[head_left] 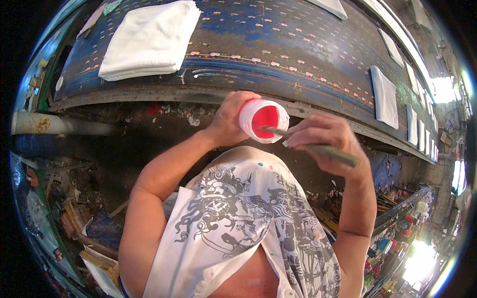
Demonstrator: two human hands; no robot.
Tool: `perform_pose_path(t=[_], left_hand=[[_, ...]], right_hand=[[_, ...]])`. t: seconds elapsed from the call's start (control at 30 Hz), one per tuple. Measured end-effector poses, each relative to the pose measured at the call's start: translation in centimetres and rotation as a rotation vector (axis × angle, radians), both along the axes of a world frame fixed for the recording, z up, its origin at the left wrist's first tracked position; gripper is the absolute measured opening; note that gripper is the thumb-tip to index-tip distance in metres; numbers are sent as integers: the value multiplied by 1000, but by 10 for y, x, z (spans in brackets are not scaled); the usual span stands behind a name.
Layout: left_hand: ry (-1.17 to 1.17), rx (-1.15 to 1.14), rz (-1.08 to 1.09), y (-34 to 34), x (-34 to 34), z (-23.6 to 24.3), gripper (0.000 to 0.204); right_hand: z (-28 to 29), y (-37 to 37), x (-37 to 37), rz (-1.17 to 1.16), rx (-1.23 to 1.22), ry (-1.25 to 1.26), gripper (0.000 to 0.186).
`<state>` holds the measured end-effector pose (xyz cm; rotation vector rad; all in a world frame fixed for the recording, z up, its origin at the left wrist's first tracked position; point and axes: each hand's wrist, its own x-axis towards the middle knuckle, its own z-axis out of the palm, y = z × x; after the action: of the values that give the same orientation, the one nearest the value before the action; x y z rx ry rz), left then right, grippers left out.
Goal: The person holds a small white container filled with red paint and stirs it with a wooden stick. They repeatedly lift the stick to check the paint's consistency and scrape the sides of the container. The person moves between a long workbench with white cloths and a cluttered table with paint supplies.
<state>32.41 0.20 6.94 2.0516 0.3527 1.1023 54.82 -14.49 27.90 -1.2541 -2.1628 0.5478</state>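
Observation:
My left hand (229, 115) is wrapped round the side of a white plastic tub (251, 135) with bright red-pink contents (262, 118), its open mouth tilted toward the camera. My right hand (325, 139) grips a stick-like tool with a greenish handle (336, 154); its greyish end (271, 129) reaches into the tub. The right hand is blurred. Both hands are in front of me at chest height, over my white printed shirt (223, 213), near the edge of a long table.
The long stained table (248, 49) runs across ahead, bearing folded white cloths (144, 39) (383, 97) in stacks and rows, with a metal rail (84, 99) along its near edge. A rusty pipe (59, 122) lies at left, wooden frames (99, 268) lower left, cluttered containers (405, 226) lower right.

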Motion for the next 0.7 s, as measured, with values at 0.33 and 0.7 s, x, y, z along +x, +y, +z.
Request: perform_pose_path(t=[0.33, 0.7], left_hand=[[68, 19, -29, 6, -4, -11, 104], [75, 39, 20, 2, -12, -8, 102]], right_hand=[[8, -5, 3, -66, 86, -126, 18], [10, -5, 7, 11, 74, -97, 13]])
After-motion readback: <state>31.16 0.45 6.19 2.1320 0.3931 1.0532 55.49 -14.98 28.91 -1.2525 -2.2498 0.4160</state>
